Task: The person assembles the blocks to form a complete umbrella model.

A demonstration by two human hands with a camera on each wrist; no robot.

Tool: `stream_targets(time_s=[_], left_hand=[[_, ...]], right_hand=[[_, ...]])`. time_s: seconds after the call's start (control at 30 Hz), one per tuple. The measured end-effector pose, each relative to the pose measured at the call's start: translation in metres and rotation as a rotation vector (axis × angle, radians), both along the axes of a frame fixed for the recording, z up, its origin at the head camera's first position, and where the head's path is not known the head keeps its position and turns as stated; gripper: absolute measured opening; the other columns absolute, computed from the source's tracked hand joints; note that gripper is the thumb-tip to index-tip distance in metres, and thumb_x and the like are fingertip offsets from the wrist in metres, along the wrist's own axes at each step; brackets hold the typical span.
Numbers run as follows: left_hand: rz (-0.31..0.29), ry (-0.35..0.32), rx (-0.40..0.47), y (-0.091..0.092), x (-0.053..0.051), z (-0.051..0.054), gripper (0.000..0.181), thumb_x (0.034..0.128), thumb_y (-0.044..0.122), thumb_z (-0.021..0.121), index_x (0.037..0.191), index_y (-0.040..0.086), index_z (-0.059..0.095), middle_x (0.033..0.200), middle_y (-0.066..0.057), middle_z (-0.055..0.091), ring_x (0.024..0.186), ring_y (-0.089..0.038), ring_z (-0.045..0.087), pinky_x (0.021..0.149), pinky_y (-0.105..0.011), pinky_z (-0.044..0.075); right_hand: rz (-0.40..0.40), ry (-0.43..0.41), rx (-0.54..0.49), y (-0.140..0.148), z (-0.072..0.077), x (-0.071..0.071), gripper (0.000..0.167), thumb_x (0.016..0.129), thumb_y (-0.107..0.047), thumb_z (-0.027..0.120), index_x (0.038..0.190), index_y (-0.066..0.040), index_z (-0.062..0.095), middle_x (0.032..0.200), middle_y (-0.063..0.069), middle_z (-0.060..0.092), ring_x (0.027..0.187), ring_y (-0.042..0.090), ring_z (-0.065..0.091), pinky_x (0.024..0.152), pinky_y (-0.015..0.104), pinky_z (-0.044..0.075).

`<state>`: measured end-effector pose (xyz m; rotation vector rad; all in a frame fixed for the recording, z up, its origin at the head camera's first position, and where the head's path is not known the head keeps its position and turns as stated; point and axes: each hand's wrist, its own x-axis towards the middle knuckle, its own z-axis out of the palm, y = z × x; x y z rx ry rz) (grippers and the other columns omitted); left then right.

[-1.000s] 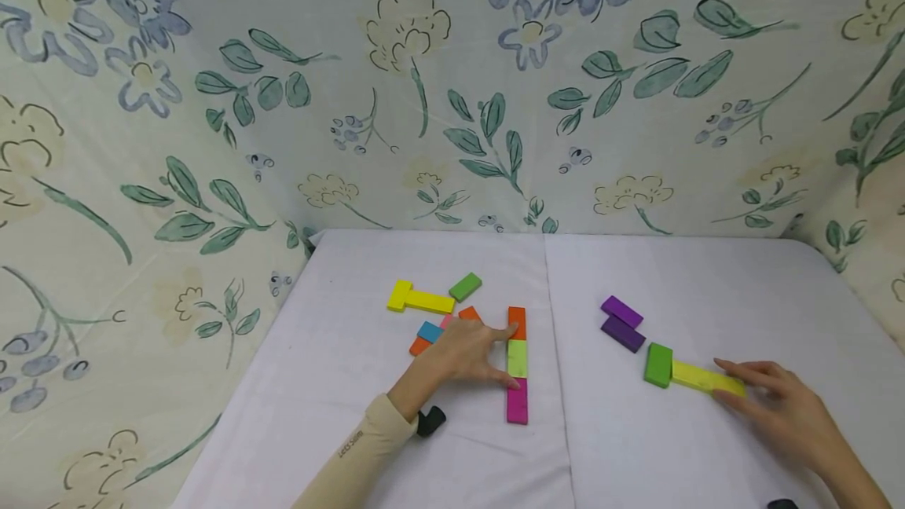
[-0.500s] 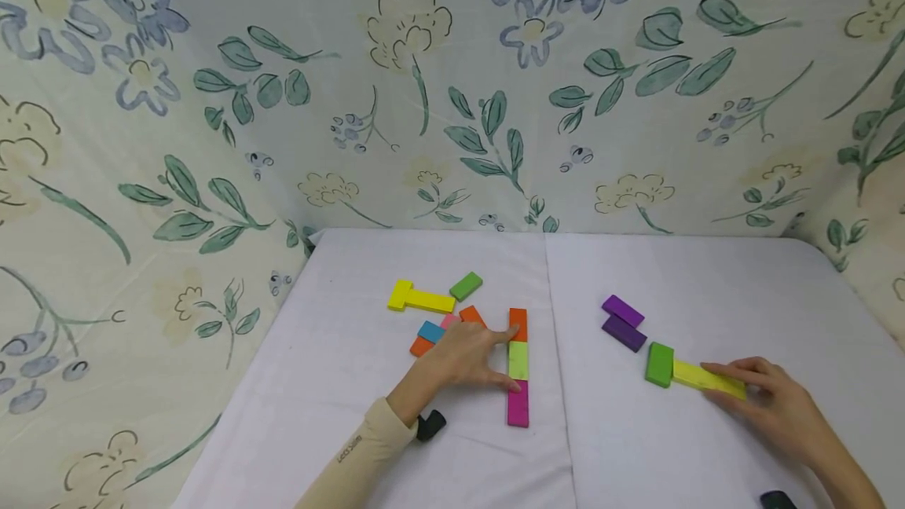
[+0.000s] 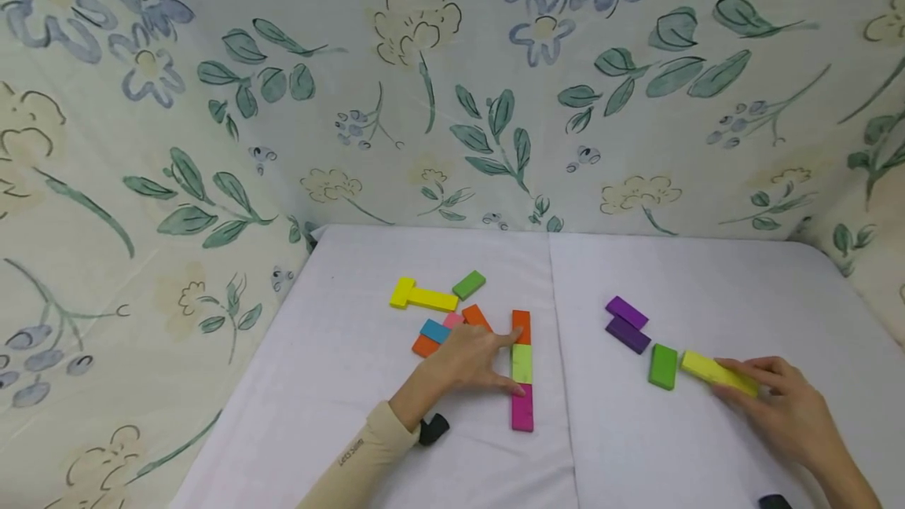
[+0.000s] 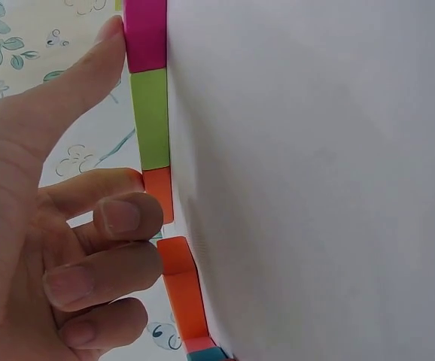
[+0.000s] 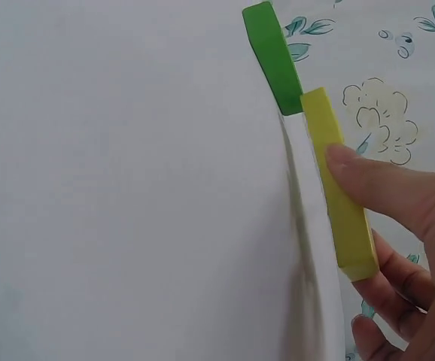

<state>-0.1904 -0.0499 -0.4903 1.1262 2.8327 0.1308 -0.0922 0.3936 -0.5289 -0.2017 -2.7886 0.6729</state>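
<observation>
On the left side of the table, a row of three blocks lies end to end: an orange block (image 3: 521, 324), a lime block (image 3: 522, 364) and a magenta block (image 3: 522, 412). My left hand (image 3: 463, 360) spans this row, index fingertip at the orange block and thumb tip at the magenta one; its other fingers are bent in the left wrist view. On the right, my right hand (image 3: 785, 407) pinches a long yellow block (image 5: 338, 188) between thumb and fingers. A green block (image 3: 663, 367) lies just left of it, with a small gap between them in the head view.
Two purple blocks (image 3: 627, 324) touch, up and left of the green block. Behind my left hand lie two yellow blocks (image 3: 424, 297) in a T, a small green block (image 3: 469, 284), and orange, blue (image 3: 435, 331) and pink ones. Floral cloth (image 3: 452, 100) hangs behind the white table.
The yellow block in my right hand has come away from the green block, moving slightly right. My left hand keeps its place at the row. The head view has shifted a little.
</observation>
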Motion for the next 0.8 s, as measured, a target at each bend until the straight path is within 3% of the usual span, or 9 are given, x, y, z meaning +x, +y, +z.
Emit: stream_targets(time_s=[0.1,0.23,0.33,0.5,0.7,0.8], left_hand=[[-0.003,0.008,0.004,0.0,0.001,0.0,0.097,0.0737,0.082,0.072,0.152,0.028,0.053,0.058,0.007,0.014,0.047,-0.008,0.011,0.05,-0.022,0.012],[-0.005,0.005,0.003,-0.001,0.002,0.0,0.096,0.0743,0.081,0.073,0.152,0.028,0.053,0.058,0.007,0.014,0.047,-0.008,0.01,0.05,-0.022,0.012],[-0.003,-0.014,-0.002,-0.001,0.002,0.0,0.095,0.0756,0.079,0.073,0.153,0.028,0.053,0.058,0.008,0.014,0.047,-0.007,0.011,0.05,-0.022,0.013],[-0.006,-0.023,-0.003,-0.002,0.003,0.001,0.094,0.0762,0.079,0.073,0.153,0.028,0.052,0.058,0.007,0.015,0.047,-0.007,0.012,0.05,-0.022,0.014],[-0.012,-0.008,0.002,-0.001,0.001,0.0,0.094,0.0763,0.08,0.072,0.153,0.029,0.052,0.059,0.007,0.015,0.048,-0.007,0.012,0.05,-0.022,0.014],[-0.011,-0.014,0.006,-0.001,0.001,0.0,0.094,0.0762,0.079,0.072,0.153,0.028,0.052,0.058,0.007,0.015,0.047,-0.008,0.013,0.05,-0.022,0.014]], right_hand=[[-0.03,0.034,-0.01,-0.003,0.003,-0.001,0.046,0.083,-0.016,0.087,0.122,0.004,0.073,0.112,0.021,0.056,0.097,0.032,0.046,0.07,0.022,0.029],[-0.014,0.095,-0.035,-0.01,0.013,-0.003,0.044,0.082,-0.013,0.088,0.121,0.003,0.074,0.11,0.017,0.056,0.096,0.0,0.039,0.068,0.02,0.03],[0.023,0.124,-0.071,-0.018,0.023,-0.007,0.043,0.083,-0.016,0.088,0.12,0.002,0.075,0.109,0.014,0.058,0.089,-0.016,0.028,0.069,0.019,0.032],[0.074,0.119,-0.099,-0.036,0.036,-0.018,0.043,0.086,-0.022,0.086,0.122,-0.001,0.075,0.112,0.012,0.059,0.094,-0.01,0.033,0.072,0.023,0.032],[0.151,0.109,-0.107,-0.058,0.046,-0.036,0.039,0.088,-0.02,0.084,0.122,-0.002,0.075,0.114,0.018,0.06,0.101,0.02,0.042,0.075,0.032,0.03],[0.191,0.111,-0.125,-0.068,0.05,-0.045,0.038,0.089,-0.02,0.083,0.122,-0.003,0.075,0.112,0.015,0.06,0.1,0.018,0.04,0.076,0.036,0.031]])
